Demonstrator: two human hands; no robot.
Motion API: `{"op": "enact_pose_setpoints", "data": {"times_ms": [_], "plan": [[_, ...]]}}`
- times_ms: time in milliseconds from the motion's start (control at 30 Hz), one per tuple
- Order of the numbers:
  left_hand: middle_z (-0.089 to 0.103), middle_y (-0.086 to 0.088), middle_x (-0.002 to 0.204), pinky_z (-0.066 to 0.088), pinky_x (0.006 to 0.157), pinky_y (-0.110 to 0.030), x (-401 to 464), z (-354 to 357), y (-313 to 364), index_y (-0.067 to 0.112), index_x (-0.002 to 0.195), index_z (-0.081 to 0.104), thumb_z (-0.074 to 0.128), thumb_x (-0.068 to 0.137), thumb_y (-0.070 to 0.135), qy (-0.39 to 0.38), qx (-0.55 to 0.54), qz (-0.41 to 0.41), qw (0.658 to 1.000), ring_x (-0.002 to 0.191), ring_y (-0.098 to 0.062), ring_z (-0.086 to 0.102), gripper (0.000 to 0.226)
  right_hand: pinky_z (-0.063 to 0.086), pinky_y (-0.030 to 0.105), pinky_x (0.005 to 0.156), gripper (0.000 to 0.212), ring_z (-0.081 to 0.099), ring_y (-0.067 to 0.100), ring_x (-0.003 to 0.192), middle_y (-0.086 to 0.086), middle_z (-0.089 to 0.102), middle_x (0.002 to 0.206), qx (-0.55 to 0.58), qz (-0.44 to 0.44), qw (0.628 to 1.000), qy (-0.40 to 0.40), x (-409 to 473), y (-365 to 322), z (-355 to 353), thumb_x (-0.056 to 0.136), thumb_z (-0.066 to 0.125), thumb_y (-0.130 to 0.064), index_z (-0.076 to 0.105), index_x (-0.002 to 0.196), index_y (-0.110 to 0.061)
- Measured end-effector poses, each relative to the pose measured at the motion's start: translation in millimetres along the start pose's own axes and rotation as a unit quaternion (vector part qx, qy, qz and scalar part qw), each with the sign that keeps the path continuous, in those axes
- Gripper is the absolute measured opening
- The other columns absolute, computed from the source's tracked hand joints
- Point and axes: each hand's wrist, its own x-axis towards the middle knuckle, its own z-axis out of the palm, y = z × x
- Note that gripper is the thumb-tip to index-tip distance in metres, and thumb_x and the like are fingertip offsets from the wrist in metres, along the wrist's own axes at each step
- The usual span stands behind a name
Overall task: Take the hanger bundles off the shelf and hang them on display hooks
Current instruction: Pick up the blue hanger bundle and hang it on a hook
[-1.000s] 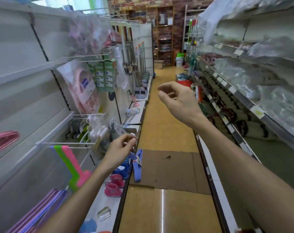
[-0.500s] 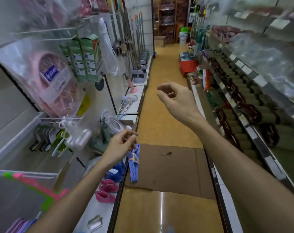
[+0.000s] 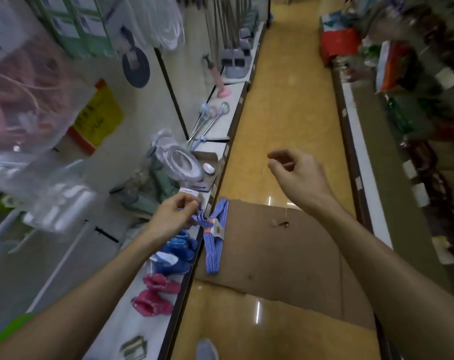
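A bundle of blue striped hangers (image 3: 213,245), tied with an orange band and a label, hangs over the front edge of the low white shelf (image 3: 132,323) on the left. My left hand (image 3: 172,215) reaches down to the bundle's hook end, and its curled fingers pinch the blue hooks. My right hand (image 3: 298,175) hovers over the aisle to the right of the bundle, fingers loosely curled and holding nothing. The display hooks on the left wall are blurred and covered by bagged goods.
Small blue boots (image 3: 177,253) and pink boots (image 3: 154,294) stand on the shelf near the bundle. Flattened cardboard (image 3: 285,253) covers the floor. Clear bags (image 3: 38,126) hang at upper left. A red crate (image 3: 340,46) and stocked shelves (image 3: 428,178) line the right.
The view has tilted down towards the low shelf. My left hand has dropped from the hanging bags to the blue hanger bundle and taken its hooks. My right hand stays raised.
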Motion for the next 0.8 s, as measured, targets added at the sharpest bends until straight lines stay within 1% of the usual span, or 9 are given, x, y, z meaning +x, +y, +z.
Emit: {"op": "enact_pose_setpoints", "data": {"times_ms": [100,200,300,400,433,500,600,733,800], "plan": [[0.066,-0.007,0.088,0.052,0.068,-0.035,52.9,20.4,-54.8,0.012,0.099,0.063,0.053,0.1,0.013,-0.001,-0.008,-0.03,1.0,0.07,-0.02,0.064,0.01,0.052,0.019,0.076,0.02,0.06,-0.004,0.089,-0.018,0.064,0.095,0.0,0.028,1.0,-0.003,17.4,60.3,48.4,0.098,0.056,-0.024,0.069,0.113,-0.023],[0.062,-0.011,0.092,0.053,0.068,-0.031,105.1,47.3,-116.4,0.007,0.105,0.06,0.054,0.1,0.01,0.016,-0.131,-0.103,0.986,0.073,-0.023,0.062,0.008,0.052,0.015,0.072,0.019,0.06,-0.003,0.086,-0.015,0.066,0.096,-0.005,0.047,0.999,-0.013,30.2,126.9,106.1,0.098,0.057,-0.022,0.069,0.112,-0.023],[0.063,-0.013,0.094,0.052,0.081,-0.04,152.9,75.9,-183.0,0.009,0.098,0.058,0.055,0.099,0.011,0.038,-0.214,-0.161,0.963,0.08,-0.029,0.062,0.004,0.057,0.028,0.077,0.019,0.06,-0.001,0.087,-0.018,0.064,0.094,-0.009,0.071,0.997,-0.033,37.2,198.4,170.4,0.098,0.057,-0.024,0.068,0.112,-0.025],[0.071,-0.005,0.072,0.047,0.092,-0.042,194.8,105.4,-239.8,0.011,0.085,0.058,0.05,0.1,0.009,0.048,-0.249,-0.19,0.949,0.078,-0.024,0.059,0.017,0.054,0.024,0.074,0.018,0.06,0.001,0.089,-0.016,0.063,0.095,-0.011,0.09,0.995,-0.05,40.7,268.8,228.7,0.098,0.057,-0.023,0.068,0.113,-0.024],[0.07,-0.005,0.071,0.046,0.093,-0.041,208.9,113.7,-256.5,0.012,0.082,0.058,0.049,0.1,0.009,0.051,-0.263,-0.196,0.943,0.079,-0.023,0.058,0.021,0.053,0.024,0.074,0.018,0.06,0.002,0.089,-0.013,0.064,0.095,-0.007,0.098,0.994,-0.052,42.4,290.6,247.7,0.098,0.058,-0.022,0.068,0.113,-0.023],[0.065,-0.008,0.083,0.047,0.088,-0.037,237.6,129.2,-289.1,0.012,0.08,0.06,0.048,0.1,0.009,0.057,-0.292,-0.209,0.931,0.079,-0.021,0.057,0.024,0.054,0.026,0.076,0.018,0.063,0.007,0.091,-0.008,0.067,0.097,0.003,0.119,0.992,-0.051,45.7,332.9,284.0,0.097,0.059,-0.022,0.068,0.113,-0.021],[0.061,-0.006,0.08,0.047,0.074,-0.029,281.6,145.1,-338.9,0.012,0.081,0.062,0.051,0.099,0.011,0.072,-0.306,-0.216,0.924,0.073,-0.018,0.055,0.021,0.056,0.033,0.082,0.019,0.064,0.013,0.095,-0.005,0.066,0.099,0.017,0.151,0.986,-0.062,50.3,392.1,337.0,0.098,0.059,-0.021,0.067,0.115,-0.02],[0.064,-0.005,0.086,0.044,0.064,-0.027,332.6,160.2,-394.5,0.016,0.085,0.063,0.059,0.094,0.013,0.109,-0.282,-0.209,0.93,0.083,-0.019,0.058,0.011,0.058,0.043,0.082,0.016,0.067,0.02,0.086,0.0,0.068,0.089,0.039,0.2,0.975,-0.085,50.6,462.6,407.1,0.095,0.061,-0.016,0.068,0.109,-0.015],[0.066,-0.008,0.085,0.046,0.056,-0.026,351.2,164.8,-412.4,0.013,0.088,0.065,0.068,0.086,0.014,0.14,-0.289,-0.187,0.929,0.075,-0.02,0.06,0.003,0.058,0.046,0.083,0.016,0.068,0.022,0.084,0.003,0.07,0.086,0.059,0.227,0.967,-0.102,48.1,493.1,441.3,0.092,0.063,-0.014,0.07,0.107,-0.015]]}}
